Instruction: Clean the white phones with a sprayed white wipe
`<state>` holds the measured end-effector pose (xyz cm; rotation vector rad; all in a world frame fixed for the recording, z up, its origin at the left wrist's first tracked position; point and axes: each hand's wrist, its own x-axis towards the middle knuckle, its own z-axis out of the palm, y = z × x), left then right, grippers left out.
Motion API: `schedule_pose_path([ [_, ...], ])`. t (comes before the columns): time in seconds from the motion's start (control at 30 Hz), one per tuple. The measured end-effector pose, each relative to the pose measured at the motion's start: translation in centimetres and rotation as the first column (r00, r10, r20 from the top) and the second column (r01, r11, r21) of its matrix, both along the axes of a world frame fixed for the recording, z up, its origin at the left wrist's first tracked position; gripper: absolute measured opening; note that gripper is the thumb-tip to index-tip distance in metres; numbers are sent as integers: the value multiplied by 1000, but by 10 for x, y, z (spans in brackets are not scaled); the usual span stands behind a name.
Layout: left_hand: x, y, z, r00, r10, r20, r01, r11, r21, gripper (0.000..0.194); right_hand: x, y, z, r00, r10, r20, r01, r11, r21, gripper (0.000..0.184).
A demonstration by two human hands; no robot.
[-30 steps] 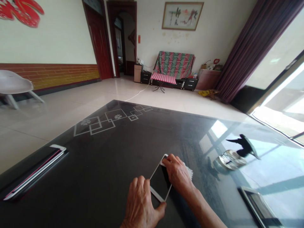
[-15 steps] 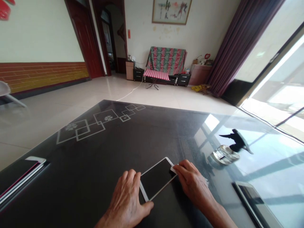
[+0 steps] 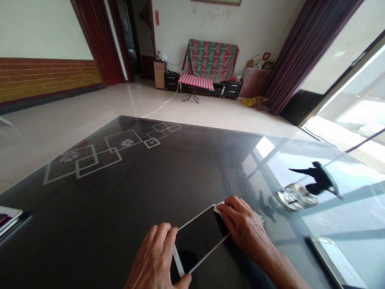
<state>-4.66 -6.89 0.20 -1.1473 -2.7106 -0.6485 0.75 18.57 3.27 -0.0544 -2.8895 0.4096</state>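
A white-framed smartphone (image 3: 200,237) with a dark screen lies at a slant on the black table. My left hand (image 3: 155,255) grips its lower left end, fingers along the far edge and thumb at the near corner. At the phone's upper right end, my right hand (image 3: 244,221) presses a bunched white cloth (image 3: 259,218) onto the glass. Most of that cloth is hidden under the fingers and palm; a jagged edge shows past the knuckles.
A clear spray bottle (image 3: 296,197) with a black trigger head lies on its side to the right. Nearer on that side is another phone (image 3: 337,259). Stacked phones (image 3: 9,218) show at the left edge. The glossy table (image 3: 192,160) has a square-and-flower pattern.
My right hand, with the cloth, moved right along the screen, then slightly back. The phone turned to a flatter slant, and my left hand shifted left with its end. The view tilted down and right.
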Motion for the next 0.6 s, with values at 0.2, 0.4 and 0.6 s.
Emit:
schedule_pose_path([
  [0.2, -3, -4, -9, 998, -33, -47, 33, 999, 7, 63, -3, 0, 1, 1000, 4, -3, -4, 999, 43, 30],
  [0.4, -4, -5, -12, 998, -45, -50, 45, 999, 10, 67, -14, -1, 3, 999, 47, 24, -50, 990, 131, 26],
  [0.6, -2, -2, -9, 999, -29, -36, 29, 1000, 8, 65, -19, -3, 9, 994, 54, 95, -73, 974, 213, 25],
])
